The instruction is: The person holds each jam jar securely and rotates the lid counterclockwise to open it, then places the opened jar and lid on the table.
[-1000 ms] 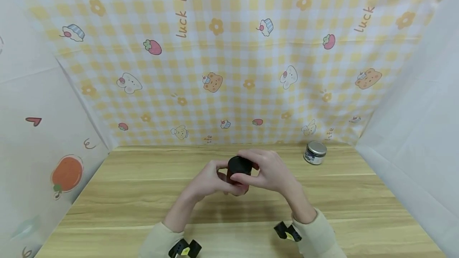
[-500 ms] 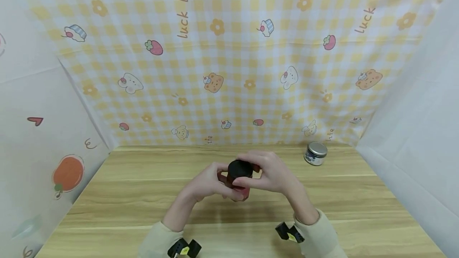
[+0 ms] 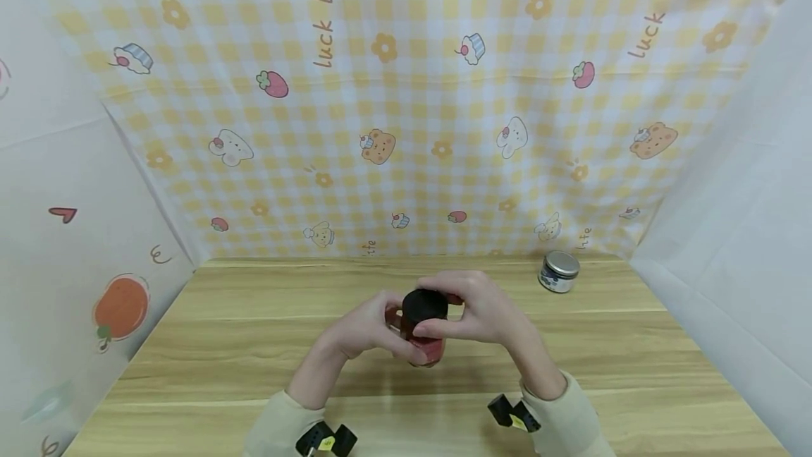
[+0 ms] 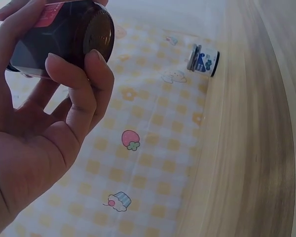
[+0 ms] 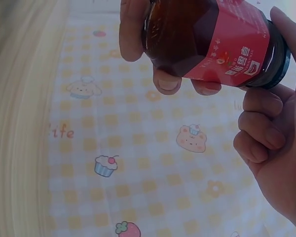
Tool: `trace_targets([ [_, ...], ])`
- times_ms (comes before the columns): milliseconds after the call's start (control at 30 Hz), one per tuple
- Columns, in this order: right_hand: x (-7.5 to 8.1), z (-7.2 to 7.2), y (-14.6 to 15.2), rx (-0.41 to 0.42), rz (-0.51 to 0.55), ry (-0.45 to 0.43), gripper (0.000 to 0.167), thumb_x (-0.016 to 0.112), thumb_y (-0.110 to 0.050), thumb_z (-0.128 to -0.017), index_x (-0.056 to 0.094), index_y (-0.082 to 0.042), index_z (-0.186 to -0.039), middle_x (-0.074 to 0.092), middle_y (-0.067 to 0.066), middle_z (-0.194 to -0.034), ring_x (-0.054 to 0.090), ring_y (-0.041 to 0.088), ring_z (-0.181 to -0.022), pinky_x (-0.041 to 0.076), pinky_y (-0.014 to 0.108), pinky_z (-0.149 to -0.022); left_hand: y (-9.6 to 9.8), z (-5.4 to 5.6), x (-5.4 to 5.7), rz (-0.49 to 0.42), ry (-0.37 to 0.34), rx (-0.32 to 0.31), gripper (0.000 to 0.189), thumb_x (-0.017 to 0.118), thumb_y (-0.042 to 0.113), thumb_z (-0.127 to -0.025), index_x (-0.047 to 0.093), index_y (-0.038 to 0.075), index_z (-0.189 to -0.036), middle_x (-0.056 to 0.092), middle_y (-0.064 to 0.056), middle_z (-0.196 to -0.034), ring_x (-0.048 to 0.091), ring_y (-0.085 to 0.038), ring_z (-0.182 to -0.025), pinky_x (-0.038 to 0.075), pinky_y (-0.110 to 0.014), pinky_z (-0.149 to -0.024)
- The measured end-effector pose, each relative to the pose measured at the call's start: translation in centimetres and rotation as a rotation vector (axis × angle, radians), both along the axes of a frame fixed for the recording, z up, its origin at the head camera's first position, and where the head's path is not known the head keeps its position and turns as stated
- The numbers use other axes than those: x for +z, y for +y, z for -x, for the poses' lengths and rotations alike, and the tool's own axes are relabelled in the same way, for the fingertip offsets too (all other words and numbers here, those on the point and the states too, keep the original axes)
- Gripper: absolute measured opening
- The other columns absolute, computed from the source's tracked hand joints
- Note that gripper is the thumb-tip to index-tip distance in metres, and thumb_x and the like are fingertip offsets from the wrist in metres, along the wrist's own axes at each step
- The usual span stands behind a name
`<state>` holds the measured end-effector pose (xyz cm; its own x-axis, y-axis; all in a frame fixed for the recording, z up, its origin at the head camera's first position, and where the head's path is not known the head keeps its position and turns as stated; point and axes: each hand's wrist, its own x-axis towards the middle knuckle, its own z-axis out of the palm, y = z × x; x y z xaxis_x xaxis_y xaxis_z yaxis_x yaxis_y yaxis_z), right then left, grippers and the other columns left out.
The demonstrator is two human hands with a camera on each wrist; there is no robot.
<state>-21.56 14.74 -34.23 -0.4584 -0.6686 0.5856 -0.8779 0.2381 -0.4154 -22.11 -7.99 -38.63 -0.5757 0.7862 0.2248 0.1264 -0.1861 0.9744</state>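
Note:
A dark brown glass jar (image 3: 430, 350) with a red label and a black lid (image 3: 425, 305) is held up off the table, between both hands. My left hand (image 3: 371, 328) grips the jar's body, fingers wrapped about its lower part near the base (image 4: 99, 35). My right hand (image 3: 477, 310) grips the lid from the right, thumb in front and forefinger behind. In the right wrist view, the label (image 5: 232, 49) shows Chinese characters, and the other right fingers curl below the lid. What is inside the jar cannot be made out.
A small glass jar (image 3: 558, 281) with a silver lid and a blue-and-white label stands at the table's back right. The wooden table (image 3: 254, 344) meets a yellow checked curtain (image 3: 431, 182) behind, with white cloth walls on both sides.
The jar has come slightly down and nearer the person, with both hands still on it. It leans so that more of the red label shows in the head view.

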Motion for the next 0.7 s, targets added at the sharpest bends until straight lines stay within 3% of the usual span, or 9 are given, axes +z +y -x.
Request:
trace_targets([
  [167,0.04,-0.08,-0.12,0.034,0.008,-0.010,0.042,0.074,-0.044,-0.091,0.071,-0.012,-0.118,0.069,-0.009,-0.093,0.054,0.005,-0.069,0.048,0.019,-0.060,-0.01,0.07,-0.01,-0.013,0.016,-0.033,0.028,0.086,0.006,-0.078,0.070,0.000,-0.100,0.069,-0.003,-0.091,0.061,-0.014,-0.076,0.050,-0.026,-0.062],
  [433,0.24,-0.11,-0.55,0.134,0.021,-0.053,0.035,0.074,-0.044,-0.092,0.071,-0.016,-0.113,0.066,-0.009,-0.090,0.046,0.001,-0.067,0.042,0.019,-0.055,-0.19,0.06,-0.19,-0.055,-0.014,-0.173,0.043,0.083,0.001,-0.078,0.054,-0.022,-0.100,0.069,0.003,-0.090,0.057,-0.009,-0.075,0.047,-0.023,-0.063],
  [700,0.13,-0.04,-0.66,0.244,0.054,-0.122,0.035,0.075,-0.040,-0.092,0.071,-0.014,-0.116,0.066,-0.006,-0.090,0.047,0.010,-0.061,0.040,0.022,-0.051,0.09,0.00,-0.24,-0.102,-0.037,-0.286,0.057,0.086,0.008,-0.080,0.048,-0.025,-0.107,0.070,0.003,-0.102,0.061,-0.009,-0.089,0.051,-0.023,-0.075],
])
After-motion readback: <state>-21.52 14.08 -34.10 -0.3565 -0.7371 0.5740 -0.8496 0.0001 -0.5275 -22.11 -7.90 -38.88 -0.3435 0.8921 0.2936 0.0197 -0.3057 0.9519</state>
